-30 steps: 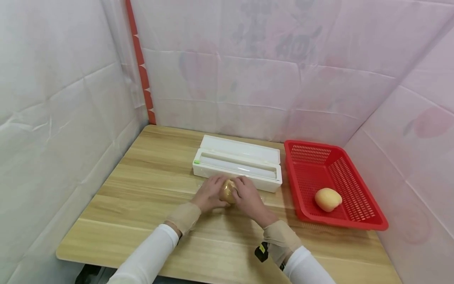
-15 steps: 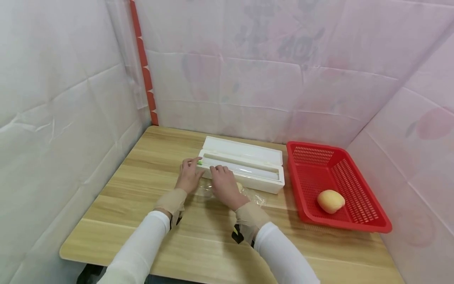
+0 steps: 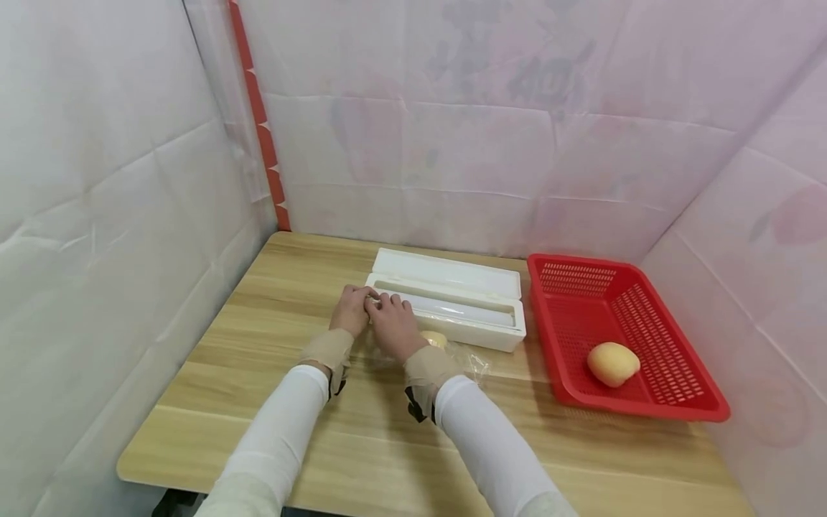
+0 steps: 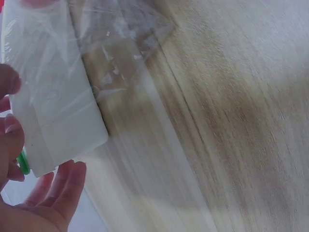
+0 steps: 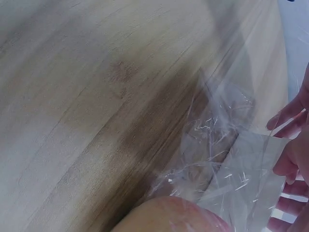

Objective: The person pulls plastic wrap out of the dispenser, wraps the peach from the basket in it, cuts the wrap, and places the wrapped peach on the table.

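A white cling film box (image 3: 465,332) lies with its lid back and the film roll (image 3: 465,310) showing. My left hand (image 3: 351,310) grips its left end, several fingers against the end face in the left wrist view. Close by is the green slider (image 4: 23,163), partly hidden by fingertips. My right hand (image 3: 393,327) reaches to the same corner, its thumb (image 5: 285,164) at the box's front edge; what lies between its fingers is hidden. Clear cling film (image 3: 470,359) drapes over the front onto the table, round a peach (image 3: 434,338) partly behind my right wrist.
To the right stands a red plastic basket (image 3: 646,409) with another peach (image 3: 614,364) inside. Pale sheets (image 3: 465,165) hang as walls behind and on both sides of the wooden table (image 3: 245,402).
Both hands have left the film-covered peach and moved up and left to the box. Over the last half second, my right hand has slid left beside my left hand.
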`<state>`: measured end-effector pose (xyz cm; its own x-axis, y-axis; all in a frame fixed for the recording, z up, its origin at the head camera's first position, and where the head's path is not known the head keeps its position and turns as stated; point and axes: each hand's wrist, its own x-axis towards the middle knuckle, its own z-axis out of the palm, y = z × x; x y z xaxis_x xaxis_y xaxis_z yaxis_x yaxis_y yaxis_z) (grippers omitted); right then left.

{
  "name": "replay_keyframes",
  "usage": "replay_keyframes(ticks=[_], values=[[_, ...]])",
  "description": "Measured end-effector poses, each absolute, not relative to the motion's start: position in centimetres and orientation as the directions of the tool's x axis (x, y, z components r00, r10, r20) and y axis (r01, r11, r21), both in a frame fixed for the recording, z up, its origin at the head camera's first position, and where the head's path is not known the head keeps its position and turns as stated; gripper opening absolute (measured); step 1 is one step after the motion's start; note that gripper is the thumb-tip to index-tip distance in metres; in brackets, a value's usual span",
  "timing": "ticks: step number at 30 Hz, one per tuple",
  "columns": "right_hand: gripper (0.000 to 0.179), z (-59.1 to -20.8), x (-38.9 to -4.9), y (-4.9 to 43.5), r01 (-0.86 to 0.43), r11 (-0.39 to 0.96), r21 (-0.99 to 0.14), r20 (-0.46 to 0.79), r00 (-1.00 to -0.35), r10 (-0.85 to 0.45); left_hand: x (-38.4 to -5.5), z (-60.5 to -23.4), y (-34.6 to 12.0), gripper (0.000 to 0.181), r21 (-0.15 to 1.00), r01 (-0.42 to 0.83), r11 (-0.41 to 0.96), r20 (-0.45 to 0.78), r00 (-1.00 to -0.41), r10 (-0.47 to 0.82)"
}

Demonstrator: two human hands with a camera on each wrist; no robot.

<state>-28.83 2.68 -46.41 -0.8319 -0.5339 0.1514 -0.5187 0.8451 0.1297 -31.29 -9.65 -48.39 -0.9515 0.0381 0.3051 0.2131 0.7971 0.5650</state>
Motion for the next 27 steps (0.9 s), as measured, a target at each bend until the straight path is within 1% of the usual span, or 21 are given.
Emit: replay_keyframes(ticks=[5,10,14,22,27], values=[[0.036,-46.42,-28.85,3.15,-0.498,0.851,0.165,0.181,-0.833,-0.523,-31.48,-48.24,-9.62,0.021,0.533,0.224,0.816,0.325,-0.944,0.046],[0.038,-46.33,-28.6,3.45,-0.495,0.849,0.187,0.227,-0.819,-0.527,-31.6,-47.99,-9.83,0.02,0.559,0.185,0.809,0.309,-0.951,0.004],[0.042,-46.21,-28.57,3.16,-0.493,0.849,0.192,0.209,-0.824,-0.526,-31.63,-47.9,-10.17,0.02,0.563,0.175,0.808,0.297,-0.955,0.0],[0.043,-46.17,-28.6,2.83,-0.463,0.865,0.195,0.151,-0.857,-0.493,-31.64,-47.82,-10.23,0.017,0.551,0.165,0.818,0.285,-0.959,0.002],[0.046,-46.27,-28.47,2.92,-0.452,0.869,0.2,0.157,-0.861,-0.484,-31.69,-47.78,-10.27,0.016,0.551,0.165,0.818,0.276,-0.961,0.007]])
